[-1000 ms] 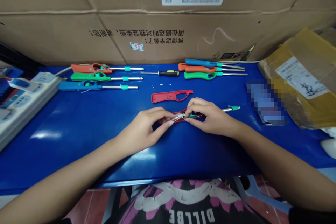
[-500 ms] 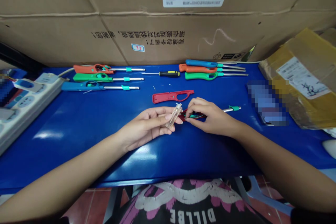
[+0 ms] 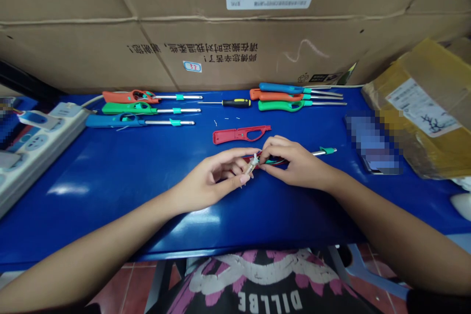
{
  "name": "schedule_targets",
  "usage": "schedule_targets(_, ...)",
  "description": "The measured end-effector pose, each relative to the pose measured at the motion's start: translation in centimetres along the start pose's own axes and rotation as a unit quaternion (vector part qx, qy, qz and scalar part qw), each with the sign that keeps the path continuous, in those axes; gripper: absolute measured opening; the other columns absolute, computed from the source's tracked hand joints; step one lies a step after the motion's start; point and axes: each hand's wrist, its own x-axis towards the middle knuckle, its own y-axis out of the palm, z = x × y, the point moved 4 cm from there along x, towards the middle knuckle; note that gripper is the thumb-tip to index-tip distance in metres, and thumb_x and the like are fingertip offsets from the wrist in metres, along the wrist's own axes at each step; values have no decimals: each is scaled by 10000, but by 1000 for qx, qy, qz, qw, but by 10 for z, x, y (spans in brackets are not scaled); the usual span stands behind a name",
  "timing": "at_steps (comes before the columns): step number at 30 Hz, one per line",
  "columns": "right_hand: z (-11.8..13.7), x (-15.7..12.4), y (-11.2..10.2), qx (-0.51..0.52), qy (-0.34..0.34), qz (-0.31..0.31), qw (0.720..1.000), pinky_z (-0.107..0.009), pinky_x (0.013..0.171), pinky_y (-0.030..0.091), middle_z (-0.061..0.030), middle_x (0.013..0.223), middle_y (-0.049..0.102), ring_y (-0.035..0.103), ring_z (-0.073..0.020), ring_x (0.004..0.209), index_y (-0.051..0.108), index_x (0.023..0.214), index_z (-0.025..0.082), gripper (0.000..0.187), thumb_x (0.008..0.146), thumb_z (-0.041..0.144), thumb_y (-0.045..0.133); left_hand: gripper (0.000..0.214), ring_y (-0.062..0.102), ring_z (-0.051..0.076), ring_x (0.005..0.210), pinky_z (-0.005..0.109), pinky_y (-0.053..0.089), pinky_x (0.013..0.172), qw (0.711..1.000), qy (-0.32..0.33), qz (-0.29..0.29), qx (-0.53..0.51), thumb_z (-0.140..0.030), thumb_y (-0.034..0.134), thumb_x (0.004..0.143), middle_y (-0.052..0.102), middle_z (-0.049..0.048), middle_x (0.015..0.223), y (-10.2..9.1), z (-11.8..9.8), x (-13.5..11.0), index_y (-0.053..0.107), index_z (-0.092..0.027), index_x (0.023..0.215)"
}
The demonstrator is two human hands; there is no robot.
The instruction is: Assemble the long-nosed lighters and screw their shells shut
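My left hand [image 3: 211, 180] pinches a small clear plastic part [image 3: 252, 163] between its fingertips. That part touches or nearly touches the open red lighter body [image 3: 274, 163], which my right hand [image 3: 296, 164] grips along with its coloured wires. The hand hides most of this body. A metal lighter nozzle with a teal collar [image 3: 326, 151] sticks out to the right of my right hand. Just above my hands lies an empty red lighter shell half [image 3: 237, 134].
Along the back of the blue table [image 3: 110, 191] lie several assembled utility lighters [image 3: 127, 108] and a screwdriver [image 3: 235, 103]. A power strip [image 3: 44, 130] stands at the left, a yellow-taped parcel [image 3: 419, 113] at the right, and a cardboard box [image 3: 184, 24] behind.
My left hand has moved right, bringing the clear plastic part from its raised position back to the red lighter body. My right hand stays nearly still.
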Motion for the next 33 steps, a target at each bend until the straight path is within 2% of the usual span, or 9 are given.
schedule_targets(4,-1,-1,0,0,-2,-2,1000,-340,836,476,-41,937,642,579,-185,927,647,894,219,65,921,166,622,452,656,142,882,282,572,821,992,57,-24,107,-219,625,953,690,56,1026,-4,-3,-1,559,-191,1399)
schedule_targets(8,-1,-1,0,2,-2,-4,1000,-333,821,476,-41,932,641,579,-183,919,653,894,216,54,931,189,624,412,630,147,880,299,541,828,948,111,-26,298,-197,560,993,673,61,1059,-5,-8,-3,561,-218,1405)
schedule_targets(10,-2,0,1,7,-4,-6,1000,-334,820,480,-40,931,642,583,-184,918,655,894,219,52,935,201,628,420,627,155,890,304,535,828,933,117,-19,340,-184,520,1009,655,61,1044,-5,-9,-4,541,-230,1425)
schedule_targets(18,-2,0,3,7,-6,-4,1000,-323,817,481,-40,930,653,592,-177,912,669,895,207,53,934,192,636,426,599,157,892,290,519,824,921,120,12,371,-151,464,1016,593,60,1030,-2,-7,-4,531,-207,1433)
schedule_targets(33,-1,0,4,-4,-27,-23,999,-301,796,481,-40,904,655,593,-167,890,683,874,192,58,925,183,656,430,540,193,911,367,500,851,904,121,44,408,-151,430,1025,541,66,994,-1,4,0,521,-210,1441)
